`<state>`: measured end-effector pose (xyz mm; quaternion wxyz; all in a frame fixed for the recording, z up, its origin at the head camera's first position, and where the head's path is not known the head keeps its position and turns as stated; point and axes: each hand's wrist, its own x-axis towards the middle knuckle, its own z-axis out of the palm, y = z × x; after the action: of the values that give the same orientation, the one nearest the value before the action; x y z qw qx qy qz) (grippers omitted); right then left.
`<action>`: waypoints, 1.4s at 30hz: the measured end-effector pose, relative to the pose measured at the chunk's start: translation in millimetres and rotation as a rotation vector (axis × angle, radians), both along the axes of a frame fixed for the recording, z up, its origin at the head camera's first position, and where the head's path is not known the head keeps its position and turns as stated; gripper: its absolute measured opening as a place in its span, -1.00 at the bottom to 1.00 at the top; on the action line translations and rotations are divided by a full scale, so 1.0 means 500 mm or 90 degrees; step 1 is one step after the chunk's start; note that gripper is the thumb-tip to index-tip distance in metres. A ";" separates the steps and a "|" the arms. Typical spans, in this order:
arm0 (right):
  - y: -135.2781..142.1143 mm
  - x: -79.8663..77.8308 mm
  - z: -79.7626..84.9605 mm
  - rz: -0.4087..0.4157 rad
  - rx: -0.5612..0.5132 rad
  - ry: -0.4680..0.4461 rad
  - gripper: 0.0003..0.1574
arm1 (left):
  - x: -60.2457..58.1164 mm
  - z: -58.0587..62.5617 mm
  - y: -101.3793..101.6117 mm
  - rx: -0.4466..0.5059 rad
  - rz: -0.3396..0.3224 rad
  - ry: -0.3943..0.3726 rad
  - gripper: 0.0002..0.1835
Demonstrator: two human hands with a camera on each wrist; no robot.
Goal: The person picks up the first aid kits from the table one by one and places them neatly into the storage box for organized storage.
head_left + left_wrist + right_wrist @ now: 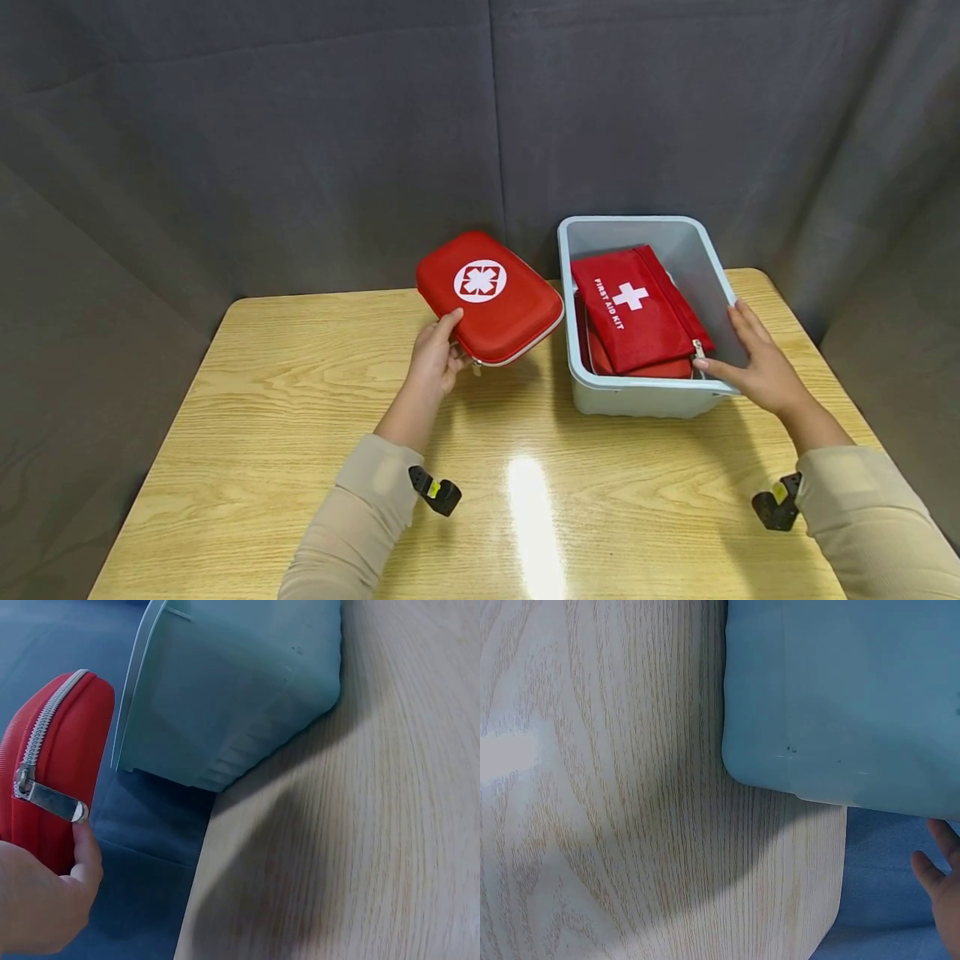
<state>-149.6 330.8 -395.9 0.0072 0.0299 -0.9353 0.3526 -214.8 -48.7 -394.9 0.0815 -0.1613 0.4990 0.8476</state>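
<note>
My left hand (435, 354) holds a red hard-shell first aid case (510, 312) by its near left corner, thumb on top. The case is tilted above the table, with a white cross emblem on its lid. In the left wrist view its zipper pull (54, 801) hangs beside my fingertip. At the front right corner of a pale blue-grey plastic bin (641, 402), my right hand (761, 371) rests with fingers spread. The thumb reaches over the rim; the fingers lie along the right side. A red first aid pouch (652, 333) lies in the bin on another red case (663, 369), mostly hidden.
The wooden table (285, 417) carries the bin at its back right. A dark grey curtain (300, 167) hangs behind the table and along its sides. Close to the case's right corner is the bin's left rim (564, 267).
</note>
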 end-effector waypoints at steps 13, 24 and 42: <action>-0.001 0.001 0.000 0.002 0.005 -0.001 0.15 | 0.007 0.002 0.012 0.003 -0.016 0.007 -0.82; -0.002 0.000 -0.001 0.003 0.007 0.002 0.14 | 0.010 -0.003 0.026 0.009 -0.026 0.010 -0.80; 0.000 0.000 0.002 0.000 0.003 -0.001 0.15 | 0.008 0.010 0.050 0.003 -0.038 0.012 -0.79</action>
<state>-149.6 330.7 -395.0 0.0067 0.0299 -0.9360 0.3507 -210.9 -23.9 -389.8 0.1024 -0.1384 0.5025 0.8473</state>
